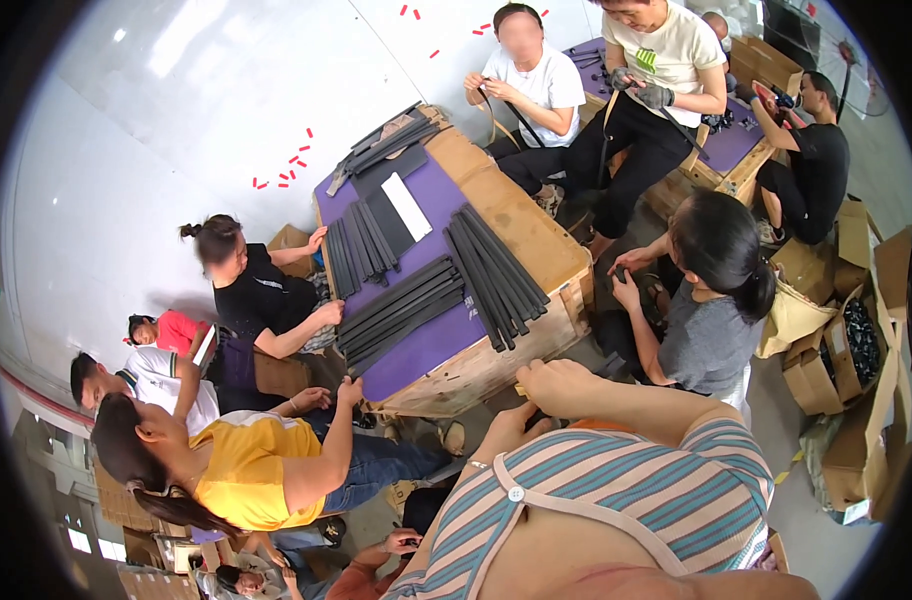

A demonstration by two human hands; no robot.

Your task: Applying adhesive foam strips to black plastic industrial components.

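Note:
Close to my chest, at the near side of a worktable, my right hand is closed, with a small yellow piece showing at its fingertips. Just below and to the left, my left hand is curled, its fingers partly hidden; what it holds, if anything, I cannot make out. Beyond my hands, long black strips lie in a bundle at the table's near right. More black strips lie beside them, and a third group is farther left. Both of my hands are apart from these bundles.
The wooden table carries a purple mat and a white strip. Co-workers sit around it: a person in yellow at left, one in black, one in grey at right. Cardboard boxes stand far right.

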